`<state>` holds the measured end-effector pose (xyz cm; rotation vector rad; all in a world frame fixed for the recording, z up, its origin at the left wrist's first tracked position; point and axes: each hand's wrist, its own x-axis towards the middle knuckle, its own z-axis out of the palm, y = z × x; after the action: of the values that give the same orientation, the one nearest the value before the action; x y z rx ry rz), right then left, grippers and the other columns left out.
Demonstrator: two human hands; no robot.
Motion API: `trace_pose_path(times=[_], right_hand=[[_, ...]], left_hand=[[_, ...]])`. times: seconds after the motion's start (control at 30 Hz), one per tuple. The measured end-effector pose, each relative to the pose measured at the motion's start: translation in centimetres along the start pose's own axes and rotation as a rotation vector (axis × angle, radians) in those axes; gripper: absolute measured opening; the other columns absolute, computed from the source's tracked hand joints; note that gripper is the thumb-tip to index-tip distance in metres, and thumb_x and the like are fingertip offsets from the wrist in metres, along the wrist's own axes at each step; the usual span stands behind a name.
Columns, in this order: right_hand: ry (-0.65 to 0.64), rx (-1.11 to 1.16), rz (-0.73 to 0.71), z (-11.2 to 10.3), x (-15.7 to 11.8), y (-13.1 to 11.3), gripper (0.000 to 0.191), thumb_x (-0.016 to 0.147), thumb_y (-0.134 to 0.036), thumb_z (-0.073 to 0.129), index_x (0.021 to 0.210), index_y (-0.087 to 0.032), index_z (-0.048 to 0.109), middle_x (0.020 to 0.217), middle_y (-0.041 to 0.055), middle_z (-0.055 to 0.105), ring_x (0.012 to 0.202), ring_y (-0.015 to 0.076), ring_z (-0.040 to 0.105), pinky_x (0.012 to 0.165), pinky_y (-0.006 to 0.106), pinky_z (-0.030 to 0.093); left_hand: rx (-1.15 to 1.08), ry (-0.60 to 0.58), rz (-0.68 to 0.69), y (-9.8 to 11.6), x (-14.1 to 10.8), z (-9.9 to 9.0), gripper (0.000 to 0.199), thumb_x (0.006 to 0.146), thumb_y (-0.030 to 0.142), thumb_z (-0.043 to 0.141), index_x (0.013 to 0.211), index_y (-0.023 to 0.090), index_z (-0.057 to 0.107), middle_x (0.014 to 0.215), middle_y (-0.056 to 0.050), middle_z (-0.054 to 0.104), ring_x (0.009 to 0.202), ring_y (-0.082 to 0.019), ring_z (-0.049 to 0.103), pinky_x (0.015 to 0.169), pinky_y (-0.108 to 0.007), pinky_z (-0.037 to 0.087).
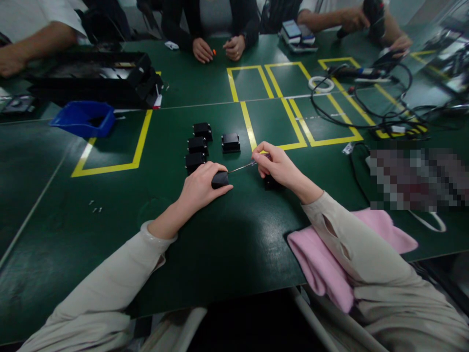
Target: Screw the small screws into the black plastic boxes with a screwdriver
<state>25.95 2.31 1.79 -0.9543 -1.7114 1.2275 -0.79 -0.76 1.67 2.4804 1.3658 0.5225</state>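
My left hand (204,185) is closed around a small black block (220,180) just above or on the green table; I cannot tell which. In my right hand (274,164) is a screwdriver (241,168), its thin metal shaft pointing left and its tip at the block's right end. The fingers cover most of its handle. Three similar black blocks (198,145) with small shiny bits at their ends stand in a column beyond my left hand. A single black block (230,142) sits to their right. Under my right hand, another black block (273,183) is partly hidden.
Several small screws (95,209) lie at left. A blue scoop-shaped bin (86,119) stands beside a long black housing (98,78). Cables (388,110) and a white tape roll (321,84) are at right, a pink cloth (318,259) under my right forearm. Co-workers' hands (219,49) rest across the table.
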Motion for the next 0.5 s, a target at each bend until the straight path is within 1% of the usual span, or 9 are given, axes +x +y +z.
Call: trace_pose_path(times=[0.07, 0.13, 0.2, 0.4, 0.5], right_hand=[[-0.011, -0.008, 0.003, -0.03, -0.03, -0.06, 0.017, 0.105, -0.035, 0.058, 0.095, -0.023, 0.051, 0.051, -0.0114, 0.045, 0.044, 0.0099, 0.05, 0.049, 0.024, 0.036], [-0.014, -0.012, -0.027, -0.08, -0.05, -0.14, 0.012, 0.102, -0.03, 0.06, 0.1, -0.023, 0.051, 0.056, -0.0101, 0.051, 0.047, 0.0098, 0.053, 0.051, 0.024, 0.037], [-0.005, -0.017, -0.059, -0.09, -0.05, -0.18, 0.012, 0.1, -0.026, 0.063, 0.103, -0.022, 0.052, 0.061, -0.0094, 0.054, 0.05, 0.0094, 0.054, 0.053, 0.025, 0.039], [0.0, -0.032, -0.024, 0.09, -0.06, -0.03, 0.016, 0.105, -0.035, 0.058, 0.095, -0.023, 0.05, 0.052, -0.0108, 0.048, 0.044, 0.0097, 0.049, 0.048, 0.024, 0.035], [0.008, -0.038, -0.048, 0.13, -0.08, -0.11, 0.01, 0.102, -0.025, 0.059, 0.1, -0.023, 0.05, 0.057, -0.0103, 0.051, 0.047, 0.0095, 0.051, 0.05, 0.024, 0.036]], left_hand=[[0.005, 0.002, 0.002, -0.01, -0.01, 0.0, 0.035, 0.094, 0.049, 0.072, 0.115, 0.023, 0.063, 0.115, -0.01, 0.07, 0.108, -0.031, 0.066, 0.092, -0.046, 0.055], [0.01, -0.001, 0.0, -0.04, -0.03, 0.01, 0.035, 0.095, 0.049, 0.072, 0.116, 0.023, 0.063, 0.116, -0.009, 0.07, 0.108, -0.032, 0.066, 0.092, -0.046, 0.055], [0.013, -0.001, -0.003, -0.04, -0.04, 0.0, 0.036, 0.095, 0.049, 0.072, 0.116, 0.023, 0.063, 0.116, -0.01, 0.07, 0.108, -0.032, 0.066, 0.091, -0.046, 0.055], [0.014, -0.002, -0.006, 0.13, -0.01, -0.08, 0.035, 0.095, 0.05, 0.071, 0.116, 0.023, 0.063, 0.116, -0.01, 0.07, 0.107, -0.031, 0.066, 0.092, -0.046, 0.055], [0.017, 0.001, -0.003, 0.12, -0.01, -0.06, 0.035, 0.095, 0.048, 0.072, 0.116, 0.023, 0.063, 0.116, -0.01, 0.07, 0.107, -0.031, 0.067, 0.093, -0.046, 0.054]])
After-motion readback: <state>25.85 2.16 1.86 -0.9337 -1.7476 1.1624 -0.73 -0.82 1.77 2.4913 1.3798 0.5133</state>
